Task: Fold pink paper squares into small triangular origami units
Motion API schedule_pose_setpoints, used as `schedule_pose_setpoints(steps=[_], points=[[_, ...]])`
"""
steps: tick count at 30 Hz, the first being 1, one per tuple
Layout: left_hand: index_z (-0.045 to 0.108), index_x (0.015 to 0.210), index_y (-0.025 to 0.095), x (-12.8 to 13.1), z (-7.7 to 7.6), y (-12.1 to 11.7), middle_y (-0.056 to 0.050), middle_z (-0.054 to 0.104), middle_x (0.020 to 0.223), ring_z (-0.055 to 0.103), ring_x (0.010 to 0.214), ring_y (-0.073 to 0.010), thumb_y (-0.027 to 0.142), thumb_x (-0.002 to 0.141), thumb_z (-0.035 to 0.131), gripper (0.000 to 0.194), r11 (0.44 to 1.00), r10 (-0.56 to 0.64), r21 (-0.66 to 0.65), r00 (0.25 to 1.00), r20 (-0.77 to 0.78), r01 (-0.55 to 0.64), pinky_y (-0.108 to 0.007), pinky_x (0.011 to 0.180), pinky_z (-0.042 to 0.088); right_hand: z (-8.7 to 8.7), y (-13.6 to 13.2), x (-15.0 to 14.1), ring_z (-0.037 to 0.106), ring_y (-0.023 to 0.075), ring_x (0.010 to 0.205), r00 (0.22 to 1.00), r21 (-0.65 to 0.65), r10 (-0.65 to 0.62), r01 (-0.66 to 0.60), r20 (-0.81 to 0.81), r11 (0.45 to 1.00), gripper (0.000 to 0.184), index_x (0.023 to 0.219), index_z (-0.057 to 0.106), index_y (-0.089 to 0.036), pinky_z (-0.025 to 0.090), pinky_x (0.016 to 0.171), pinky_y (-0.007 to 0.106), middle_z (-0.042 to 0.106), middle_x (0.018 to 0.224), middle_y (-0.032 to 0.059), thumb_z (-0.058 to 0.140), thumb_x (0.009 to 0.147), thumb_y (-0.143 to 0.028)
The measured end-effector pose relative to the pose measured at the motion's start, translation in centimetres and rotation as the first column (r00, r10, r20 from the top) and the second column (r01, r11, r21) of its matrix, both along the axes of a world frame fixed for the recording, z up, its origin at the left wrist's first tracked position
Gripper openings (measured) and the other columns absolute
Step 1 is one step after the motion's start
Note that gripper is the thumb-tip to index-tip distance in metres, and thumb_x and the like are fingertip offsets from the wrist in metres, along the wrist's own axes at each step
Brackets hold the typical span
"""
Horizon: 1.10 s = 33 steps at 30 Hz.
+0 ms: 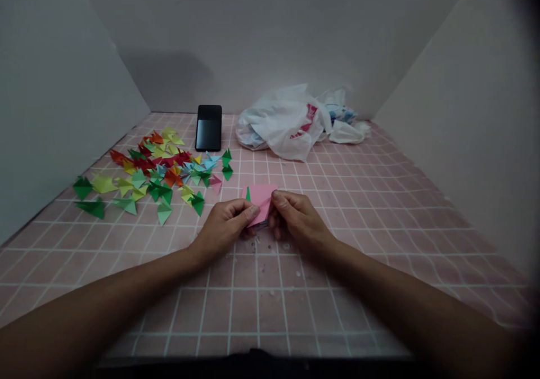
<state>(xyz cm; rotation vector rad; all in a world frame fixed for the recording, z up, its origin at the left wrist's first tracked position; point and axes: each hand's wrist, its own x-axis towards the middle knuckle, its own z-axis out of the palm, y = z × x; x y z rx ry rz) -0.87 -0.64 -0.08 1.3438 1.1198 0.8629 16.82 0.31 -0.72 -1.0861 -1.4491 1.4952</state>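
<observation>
Between my two hands, just above the table, is a square of pink paper (260, 198). My left hand (230, 220) is closed on its left side, with the thumb lying on top. At the right edge, my right hand (296, 215) pinches the paper between thumb and forefinger. A thin green piece (248, 194) shows at the paper's left side, and something darker peeks out beneath the lower edge; I cannot make out whether it is more paper. Folded origami cranes (155, 168) in several colours lie spread to the left of my hands.
A black phone (208, 127) rests at the back, behind the cranes. Right of it lies a crumpled white plastic bag (282, 121), with another crumpled wrapper (343, 117) beside it. A pink checked cloth (371, 210) covers the table, with pale walls on three sides.
</observation>
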Motion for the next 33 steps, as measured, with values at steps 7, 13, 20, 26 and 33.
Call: schedule_pose_setpoints(steps=[7, 13, 20, 26, 33], points=[[0.059, 0.068, 0.016, -0.20, -0.20, 0.29, 0.002, 0.056, 0.057, 0.050, 0.054, -0.0108, 0.040, 0.089, 0.056, 0.033, 0.998, 0.032, 0.062, 0.999, 0.006, -0.033, -0.023, 0.056, 0.040, 0.17, 0.02, -0.18, 0.047, 0.0091, 0.042, 0.997, -0.004, 0.066, -0.066, 0.036, 0.998, 0.031, 0.068, 0.048, -0.021, 0.033, 0.042, 0.022, 0.052, 0.052, -0.0058, 0.065, 0.085, -0.040], [0.060, 0.074, 0.016, -0.08, -0.23, 0.41, 0.003, 0.058, 0.062, 0.052, 0.054, -0.0098, 0.040, 0.082, 0.069, 0.027, 1.000, -0.005, 0.027, 0.998, 0.055, 0.004, -0.022, 0.054, 0.042, 0.45, -0.10, 0.03, 0.043, 0.0087, 0.046, 0.981, 0.064, 0.151, -0.160, 0.124, 0.985, 0.023, 0.070, 0.054, -0.020, 0.031, 0.044, 0.022, 0.051, 0.053, -0.0050, 0.060, 0.089, -0.032], [0.061, 0.072, 0.016, -0.01, -0.19, 0.48, 0.003, 0.057, 0.060, 0.052, 0.053, -0.0093, 0.041, 0.083, 0.067, 0.028, 0.998, 0.056, 0.025, 0.995, 0.086, -0.058, -0.022, 0.054, 0.044, -0.05, -0.04, -0.12, 0.050, 0.0091, 0.048, 0.984, 0.019, 0.178, -0.178, 0.012, 0.984, 0.027, 0.075, 0.057, -0.019, 0.039, 0.047, 0.023, 0.056, 0.061, -0.0028, 0.056, 0.092, -0.039], [0.062, 0.075, 0.015, -0.03, -0.49, 0.55, 0.003, 0.059, 0.059, 0.054, 0.052, -0.0095, 0.040, 0.083, 0.066, 0.026, 0.999, 0.045, 0.007, 0.993, 0.113, -0.046, -0.022, 0.055, 0.046, -0.31, 0.09, -0.10, 0.050, 0.0090, 0.046, 0.990, -0.040, 0.140, -0.141, -0.024, 0.989, 0.024, 0.075, 0.054, -0.020, 0.036, 0.044, 0.022, 0.057, 0.060, -0.0031, 0.058, 0.089, -0.038], [0.061, 0.072, 0.016, 0.16, -0.42, 0.47, 0.004, 0.057, 0.060, 0.053, 0.052, -0.0086, 0.038, 0.082, 0.067, 0.025, 0.999, 0.045, -0.003, 0.993, 0.105, -0.045, -0.021, 0.053, 0.045, 0.05, 0.11, -0.09, 0.042, 0.0101, 0.055, 0.969, 0.223, 0.048, -0.104, 0.242, 0.969, 0.024, 0.065, 0.053, -0.019, 0.032, 0.052, 0.024, 0.050, 0.059, -0.0036, 0.057, 0.088, -0.026]])
